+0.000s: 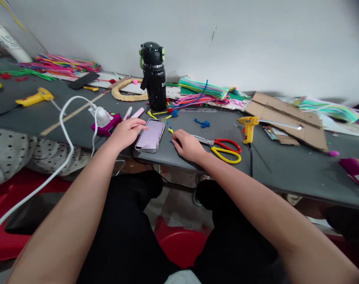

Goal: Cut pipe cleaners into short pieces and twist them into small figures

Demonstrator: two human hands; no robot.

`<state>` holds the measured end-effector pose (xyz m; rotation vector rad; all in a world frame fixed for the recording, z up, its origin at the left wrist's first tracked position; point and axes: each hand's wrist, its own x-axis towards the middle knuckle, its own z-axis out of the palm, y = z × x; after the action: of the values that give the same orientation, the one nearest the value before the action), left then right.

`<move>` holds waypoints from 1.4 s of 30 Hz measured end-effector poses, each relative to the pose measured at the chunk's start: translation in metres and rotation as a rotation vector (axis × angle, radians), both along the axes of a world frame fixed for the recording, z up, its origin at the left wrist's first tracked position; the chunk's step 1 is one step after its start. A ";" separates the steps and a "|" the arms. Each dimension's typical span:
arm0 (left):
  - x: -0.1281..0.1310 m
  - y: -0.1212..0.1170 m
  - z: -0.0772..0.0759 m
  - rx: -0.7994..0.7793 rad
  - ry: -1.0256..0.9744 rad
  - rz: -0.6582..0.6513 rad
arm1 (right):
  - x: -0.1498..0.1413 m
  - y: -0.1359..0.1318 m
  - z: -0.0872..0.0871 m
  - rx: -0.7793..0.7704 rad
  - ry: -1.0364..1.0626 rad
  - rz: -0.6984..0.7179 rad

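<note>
- Nearest the camera, two bare forearms (75,213) reach over black-clad legs (120,221) to the grey surface (223,126).
- The left hand (127,132) reaches over the left edge of a phone (151,134); its fingers are slightly apart and grip nothing visible. Whether a fingertip touches the screen, I cannot tell.
- The right hand (187,145) rests just right of the phone, fingers curled, beside small yellow and blue bits; whether they pinch anything is hidden.
- The phone lies flat near the front edge, screen up and lit with lines of text, partly blurred out.
- The step in hand looks like reading or scrolling; another touch would call for one extended fingertip, the phone kept steady.
- Just right of the right hand lie scissors (226,150), handles pointing away from it; picking them up would call for turning that hand outward.
- Behind the phone, a black bottle (156,85) stands upright, its lid closed, contents hidden.
- At far left, a white tumbler (10,43) appears tilted by the wide view; what it holds cannot be seen.
- Farther out are a yellow glue gun (248,128) and flattened cardboard (288,114).
</note>
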<state>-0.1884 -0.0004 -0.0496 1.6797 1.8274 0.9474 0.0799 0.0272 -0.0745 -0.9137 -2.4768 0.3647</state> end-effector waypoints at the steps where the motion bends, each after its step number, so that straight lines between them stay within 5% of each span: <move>1: 0.000 0.000 0.000 -0.004 -0.002 -0.002 | 0.000 0.000 0.000 0.002 0.000 0.000; 29: 0.010 0.015 -0.003 -0.042 0.057 0.066 | -0.001 0.000 0.001 -0.006 -0.001 -0.003; 42: 0.006 0.003 0.004 0.100 0.017 0.116 | 0.000 -0.001 0.002 -0.015 -0.002 -0.002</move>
<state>-0.1822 0.0026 -0.0455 1.6594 1.9358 1.0920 0.0795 0.0261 -0.0724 -0.9227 -2.4776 0.3822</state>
